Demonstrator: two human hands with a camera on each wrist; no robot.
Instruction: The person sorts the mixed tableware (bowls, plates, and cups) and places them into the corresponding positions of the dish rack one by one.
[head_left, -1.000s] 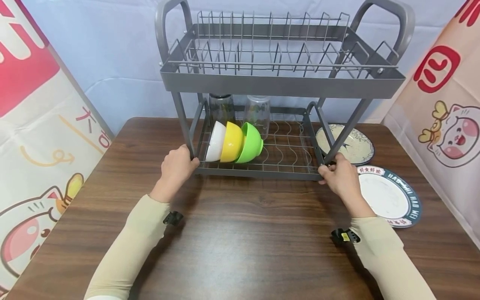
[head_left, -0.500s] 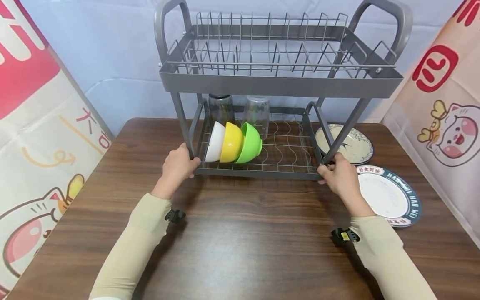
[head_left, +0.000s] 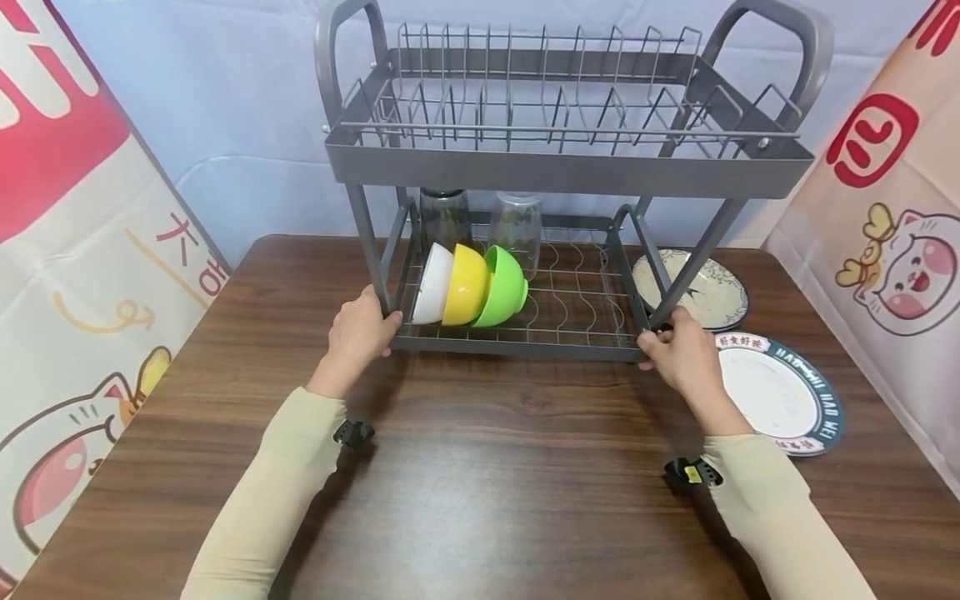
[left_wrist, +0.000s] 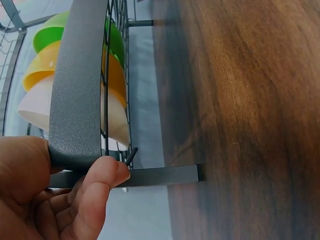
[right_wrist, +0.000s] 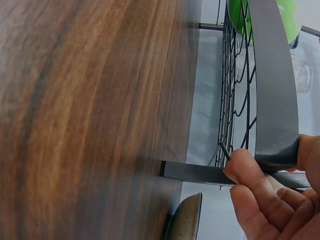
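Dark brown wood-grain table [head_left: 510, 500] under a grey, two-tier metal dish rack [head_left: 570, 173]

Left hand [head_left: 357, 331] and right hand [head_left: 684, 353] grip its lower front corners, fingers curled round it, likely to keep it level. White, yellow and green round bowls [head_left: 465, 287] lean together sideways on the lower tier [head_left: 517, 344], probably propping one another.

The rack [head_left: 570, 173] is grey; the bowls [head_left: 467, 287] are white, yellow and green; the wood-grained table [head_left: 517, 492] is dark brown.
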